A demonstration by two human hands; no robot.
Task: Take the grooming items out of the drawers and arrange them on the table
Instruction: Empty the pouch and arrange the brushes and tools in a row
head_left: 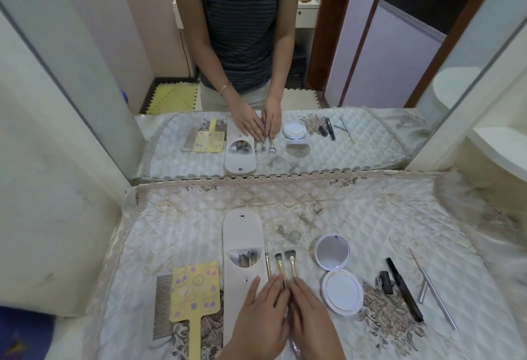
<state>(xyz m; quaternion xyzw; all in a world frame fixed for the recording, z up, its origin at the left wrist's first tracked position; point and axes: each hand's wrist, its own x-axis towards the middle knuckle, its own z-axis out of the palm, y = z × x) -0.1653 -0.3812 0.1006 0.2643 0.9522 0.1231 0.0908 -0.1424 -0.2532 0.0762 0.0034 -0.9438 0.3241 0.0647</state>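
Three small makeup brushes [281,264] lie side by side on the quilted table cloth [370,217], bristles pointing away from me. My left hand [262,317] and my right hand [310,319] rest flat over their handle ends, fingers together, touching the handles. Left of the brushes lies an open beige brush pouch [242,234] with more brushes inside. Further left are a yellow paddle mirror [195,291] and a grey comb [162,305]. On the right are an open white compact [339,271], a black pencil [403,288], a small dark sharpener [385,282] and silver tools [433,294].
A large mirror [256,46] stands at the back edge of the table and reflects the person and all the items. White cabinet walls [57,217] close in on the left, a white rounded shelf [499,143] on the right.
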